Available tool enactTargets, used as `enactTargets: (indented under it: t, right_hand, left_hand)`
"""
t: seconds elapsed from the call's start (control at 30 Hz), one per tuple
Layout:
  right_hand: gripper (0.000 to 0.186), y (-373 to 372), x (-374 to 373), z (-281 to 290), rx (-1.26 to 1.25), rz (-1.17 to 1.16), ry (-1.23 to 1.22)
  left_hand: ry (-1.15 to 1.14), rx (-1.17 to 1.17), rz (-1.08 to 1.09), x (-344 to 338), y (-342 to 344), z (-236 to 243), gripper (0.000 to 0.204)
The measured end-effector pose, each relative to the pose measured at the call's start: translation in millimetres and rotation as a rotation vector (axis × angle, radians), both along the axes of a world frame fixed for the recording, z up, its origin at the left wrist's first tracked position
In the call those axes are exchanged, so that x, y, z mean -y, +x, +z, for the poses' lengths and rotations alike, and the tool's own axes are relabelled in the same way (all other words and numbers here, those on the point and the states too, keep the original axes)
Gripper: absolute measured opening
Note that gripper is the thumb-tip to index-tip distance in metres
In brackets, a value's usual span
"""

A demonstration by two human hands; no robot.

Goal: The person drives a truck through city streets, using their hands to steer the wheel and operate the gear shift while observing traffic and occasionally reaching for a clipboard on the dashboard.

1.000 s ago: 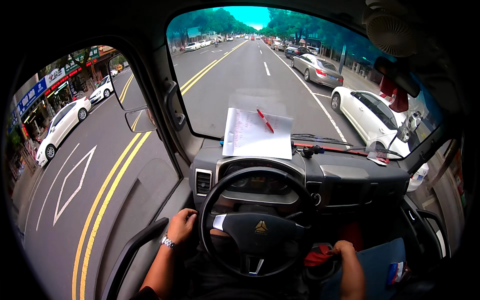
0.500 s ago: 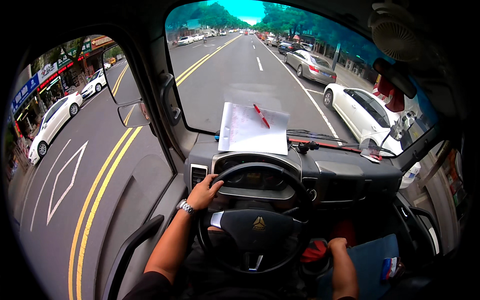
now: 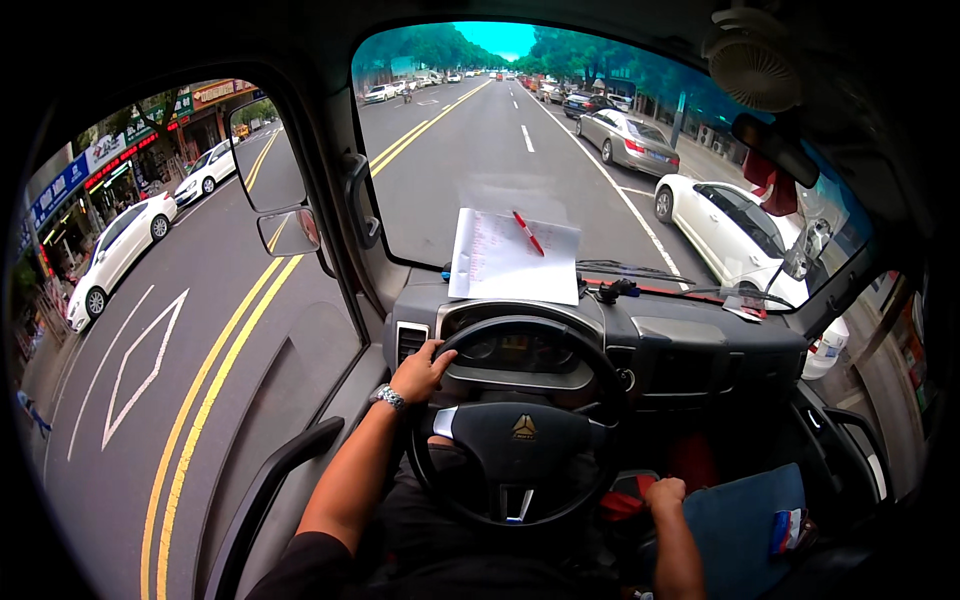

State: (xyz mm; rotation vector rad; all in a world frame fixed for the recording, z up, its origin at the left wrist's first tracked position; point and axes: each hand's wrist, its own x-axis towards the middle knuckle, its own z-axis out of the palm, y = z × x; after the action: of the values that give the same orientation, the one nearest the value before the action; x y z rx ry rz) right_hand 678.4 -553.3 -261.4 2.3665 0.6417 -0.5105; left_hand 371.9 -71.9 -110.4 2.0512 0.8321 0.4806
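Note:
I am seated in a vehicle cab. My left hand [image 3: 420, 370], a metal watch on its wrist, is closed on the upper left of the black steering wheel [image 3: 515, 420]. My right hand [image 3: 665, 498] is low at the right, fingers curled over something hidden, probably a lever top, beside a red and black item [image 3: 622, 500] and a blue-grey panel [image 3: 735, 520]. Above the wheel, a white sheet of paper [image 3: 500, 270] with a red pen [image 3: 528, 232] on it lies on the dashboard [image 3: 680, 330].
The windshield shows a road [image 3: 480, 150] with yellow and white lines. Parked at the right are a white car [image 3: 730, 220] and a silver car [image 3: 625, 140]; more white cars [image 3: 125, 250] show left. A side mirror [image 3: 265, 160], fan [image 3: 752, 65] and door handle bar [image 3: 290, 460] frame the cab.
My left hand has risen from beside the wheel's left side onto its upper left rim and closed on it. My right hand stays low; the view has shifted slightly.

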Motion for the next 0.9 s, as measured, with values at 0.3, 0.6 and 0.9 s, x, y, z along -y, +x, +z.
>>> enactTargets:
  t: [0.3, 0.6, 0.9]
  right_hand:
    - [0.036, -4.3, 27.8, -20.2, -0.007, 0.046, -0.023]
    - [0.049, -72.0, 84.2, 42.0, 0.241, 0.323, 0.692]
    - [0.053, -229.9, 290.0, 40.2, -0.401, -0.185, 0.445]
  left_hand:
    - [0.09, -0.09, -0.009, -11.0, 6.6, -10.3, 0.055]
    - [0.094, -0.034, 0.014, -8.7, 1.0, -11.7, 0.055]
    - [0.209, -0.031, -0.016, -18.9, 3.6, -19.2, 0.056]
